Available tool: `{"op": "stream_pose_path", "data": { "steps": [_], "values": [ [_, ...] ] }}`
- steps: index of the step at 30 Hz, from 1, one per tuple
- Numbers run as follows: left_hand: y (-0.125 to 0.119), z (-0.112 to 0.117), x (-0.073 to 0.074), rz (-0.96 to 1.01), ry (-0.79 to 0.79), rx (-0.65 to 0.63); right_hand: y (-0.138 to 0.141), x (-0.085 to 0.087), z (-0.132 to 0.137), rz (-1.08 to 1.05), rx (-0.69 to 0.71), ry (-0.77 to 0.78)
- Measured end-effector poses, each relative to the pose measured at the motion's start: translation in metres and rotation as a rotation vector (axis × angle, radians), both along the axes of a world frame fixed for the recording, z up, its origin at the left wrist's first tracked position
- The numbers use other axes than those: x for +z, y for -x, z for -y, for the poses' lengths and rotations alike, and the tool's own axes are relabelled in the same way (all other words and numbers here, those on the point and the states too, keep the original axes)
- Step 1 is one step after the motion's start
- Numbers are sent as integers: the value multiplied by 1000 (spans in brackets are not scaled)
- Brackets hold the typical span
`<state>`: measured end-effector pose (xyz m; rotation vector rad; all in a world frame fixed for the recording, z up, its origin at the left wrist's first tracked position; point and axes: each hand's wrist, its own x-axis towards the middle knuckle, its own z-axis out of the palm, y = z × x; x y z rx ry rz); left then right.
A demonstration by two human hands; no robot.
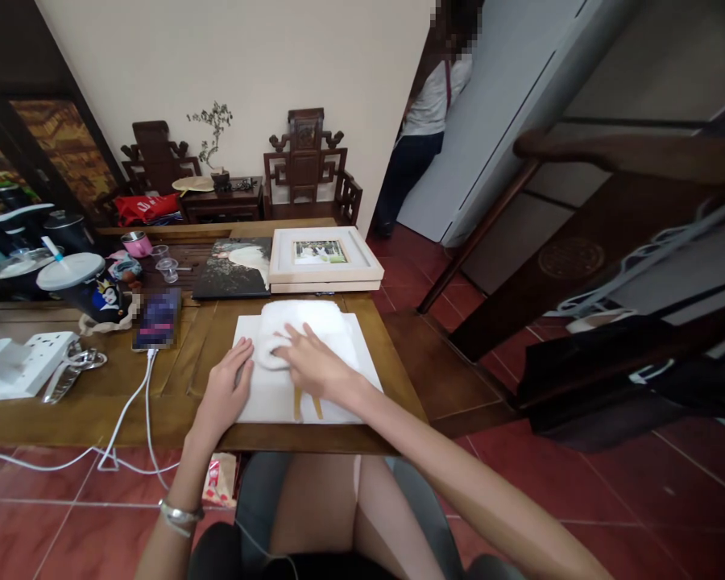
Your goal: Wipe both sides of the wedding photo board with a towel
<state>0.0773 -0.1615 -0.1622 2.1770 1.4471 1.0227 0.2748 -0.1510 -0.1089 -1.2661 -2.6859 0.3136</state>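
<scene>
A white board [250,407] lies on the wooden table near its front edge. On it is a fluffy white cloth [332,318] that looks like a folded towel. My right hand [308,362] rests on the cloth, its fingers spread over the surface. Just below that hand, two narrow tan strips [308,405] show against the board; their upper part is hidden. My left hand [233,376] lies at the board's left edge with fingers stretched out, holding nothing.
Behind the board lie a framed picture [323,254] and a dark photo panel [233,270]. To the left are a charging phone [157,320], a lidded cup [84,282] and a power strip [27,366]. A wooden chair [580,242] stands right; a person [426,113] is beyond.
</scene>
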Motion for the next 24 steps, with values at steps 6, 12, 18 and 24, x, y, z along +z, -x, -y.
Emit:
{"op": "stream_pose_path", "data": {
  "steps": [6, 12, 18, 24],
  "values": [
    [1, -1, 0, -39, -14, 35, 37, 10, -50, -87, 54, -19],
    [0, 0, 0, -10, -11, 26, 14, 10, -53, -128, -24, 2],
    [-1, 0, -1, -3, -13, 37, -66, -3, -34, -116, -159, -9],
    [-1, 0, -2, 0, -30, 35, -93, -4, 50, -66, -134, 24]
  ]
}}
